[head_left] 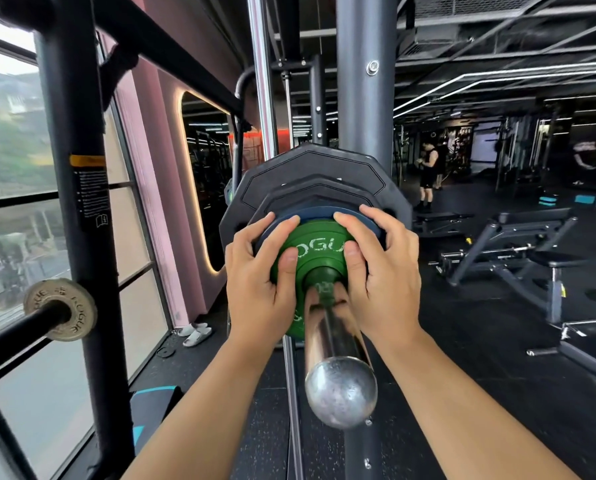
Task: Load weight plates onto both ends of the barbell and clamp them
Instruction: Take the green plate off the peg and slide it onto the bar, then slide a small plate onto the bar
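From the head view, the left grip (pixel 258 271) and right grip (pixel 379 268) are clasped on either side of a small green round weight plate (pixel 319 244). The thumbs press flat on its face and the fingers curl over its rim. The plate sits between the two grips, threaded on the shiny chrome barbell sleeve (pixel 338 382), which runs out under the wrists.

Just behind the fingertips lies a thin dark-blue disc plate (pixel 310 213), then large black many-sided plates (pixel 310 164).

I'd worry about those fingertips. They reach onto the blue disc, so pushing the green plate fully home could nip them in the closing gap. If one grip pushes harder, the plate could tilt and jam on the sleeve. I can see no clamp, so until one goes on, the stack could creep outward along the bare sleeve.
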